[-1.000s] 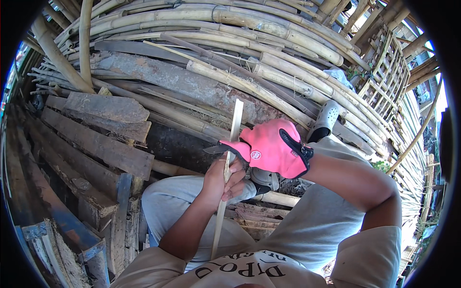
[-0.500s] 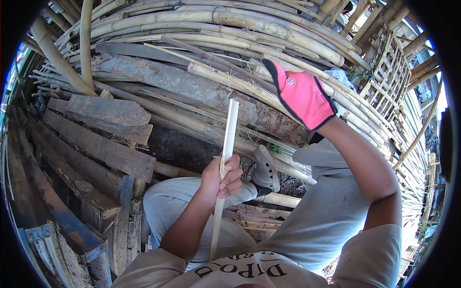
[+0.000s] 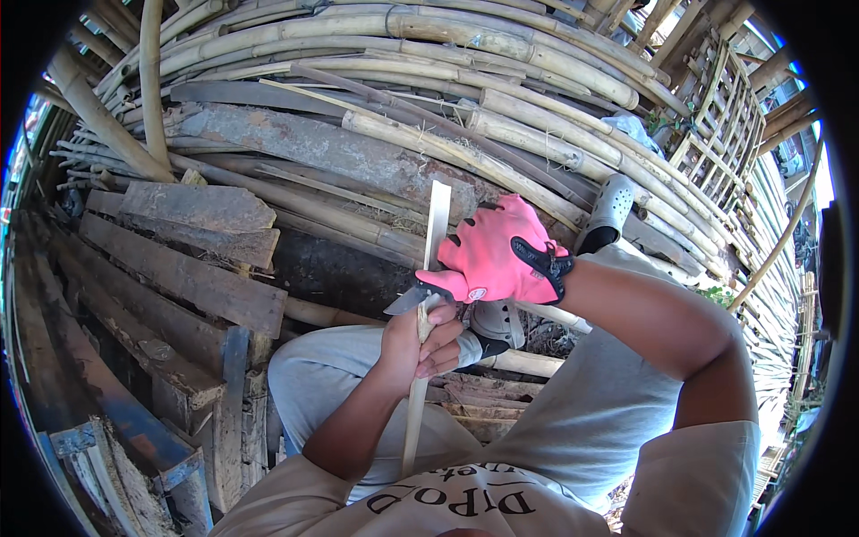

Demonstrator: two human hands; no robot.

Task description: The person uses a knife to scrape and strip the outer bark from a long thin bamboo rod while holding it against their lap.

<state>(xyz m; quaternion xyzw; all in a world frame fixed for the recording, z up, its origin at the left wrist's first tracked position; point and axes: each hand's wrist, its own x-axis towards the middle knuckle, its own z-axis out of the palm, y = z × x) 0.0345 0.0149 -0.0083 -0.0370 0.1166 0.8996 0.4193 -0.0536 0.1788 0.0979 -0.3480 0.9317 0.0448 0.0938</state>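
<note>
My bare left hand [image 3: 407,342] is closed round a pale split bamboo strip [image 3: 438,219]. The strip stands up past my fist, and its lower end runs back toward my shirt. Frayed fibres show on it at my thumb. My right hand [image 3: 506,255], in a pink glove with black trim, is closed on a knife whose handle is hidden in the fist. The knife blade [image 3: 405,301] sticks out to the left, lying across the strip just above my left hand.
Long bamboo poles [image 3: 501,40] lie stacked ahead. A rusty metal beam [image 3: 304,143] crosses in front of my legs. Worn wooden planks [image 3: 179,268] are piled at left. My shoes [image 3: 612,204] are close by, and a woven bamboo lattice [image 3: 716,125] stands at far right.
My right hand has swung down and left from over the poles to the strip, bringing the knife blade against it. My left hand has stayed nearly in place. A second shoe has come into view.
</note>
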